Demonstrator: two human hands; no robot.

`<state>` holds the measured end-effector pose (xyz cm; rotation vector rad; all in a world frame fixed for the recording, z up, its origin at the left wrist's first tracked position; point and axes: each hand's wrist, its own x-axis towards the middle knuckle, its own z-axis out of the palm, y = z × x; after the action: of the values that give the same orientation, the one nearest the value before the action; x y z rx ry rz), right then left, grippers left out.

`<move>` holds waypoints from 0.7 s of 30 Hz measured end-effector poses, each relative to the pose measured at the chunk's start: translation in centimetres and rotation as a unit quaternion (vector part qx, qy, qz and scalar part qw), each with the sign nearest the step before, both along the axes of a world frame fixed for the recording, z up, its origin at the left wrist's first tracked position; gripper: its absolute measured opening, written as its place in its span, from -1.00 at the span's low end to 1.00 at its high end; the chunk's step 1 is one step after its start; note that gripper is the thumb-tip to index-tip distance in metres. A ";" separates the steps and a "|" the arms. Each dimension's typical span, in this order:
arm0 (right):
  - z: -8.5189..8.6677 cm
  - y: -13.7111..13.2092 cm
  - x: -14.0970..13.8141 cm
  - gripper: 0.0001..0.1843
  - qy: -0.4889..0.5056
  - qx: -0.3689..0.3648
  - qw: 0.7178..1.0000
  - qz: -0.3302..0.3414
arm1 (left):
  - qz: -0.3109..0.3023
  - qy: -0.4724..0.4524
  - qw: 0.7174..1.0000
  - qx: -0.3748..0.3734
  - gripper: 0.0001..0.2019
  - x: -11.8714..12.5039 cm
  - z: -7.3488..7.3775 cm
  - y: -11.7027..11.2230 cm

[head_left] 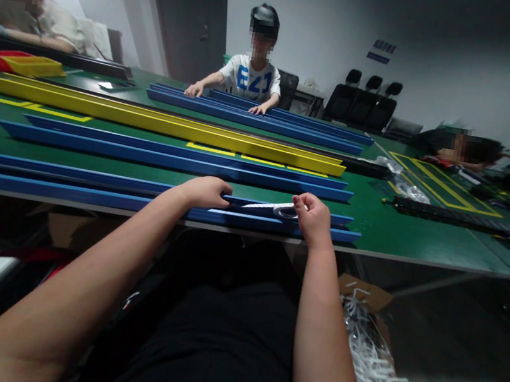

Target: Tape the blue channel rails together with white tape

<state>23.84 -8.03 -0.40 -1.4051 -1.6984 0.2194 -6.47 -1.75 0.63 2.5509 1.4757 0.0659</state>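
A long blue channel strip (91, 195) lies along the near edge of the green table. My left hand (206, 193) is curled over this strip, its fingertips down at the channel and partly hidden. To the right, my right hand (313, 219) pinches a roll of white tape (286, 210) just above the same strip. A length of the tape runs from the roll leftward into the channel, toward my left hand. Behind my hands, another pair of blue strips (168, 160) lies parallel on the table.
Yellow strips (164, 125) lie farther back on the green table (402, 235). Across it, a co-worker (255, 76) has both hands on more blue strips. Red and yellow trays (34, 65) stand at left. A box of white paper scraps (373, 362) sits below at right.
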 end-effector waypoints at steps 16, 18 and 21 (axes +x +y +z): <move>-0.7 -0.3 -0.5 -0.63 -0.051 0.072 0.995 -0.055 | 0.016 0.012 1.000 0.011 -0.66 0.5 -0.1 -0.1; -0.4 -0.2 -0.4 -0.60 -0.070 0.070 0.995 -0.025 | 0.013 0.010 1.000 0.010 -0.66 0.4 -0.1 0.0; 0.4 -0.3 -0.2 -0.56 -0.116 0.048 0.992 0.032 | 0.012 0.008 1.000 0.005 -0.67 0.3 0.0 0.0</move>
<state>23.59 -8.33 0.04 -1.3470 -1.9195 0.0082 -6.12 -1.78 0.59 2.5461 1.5158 0.0574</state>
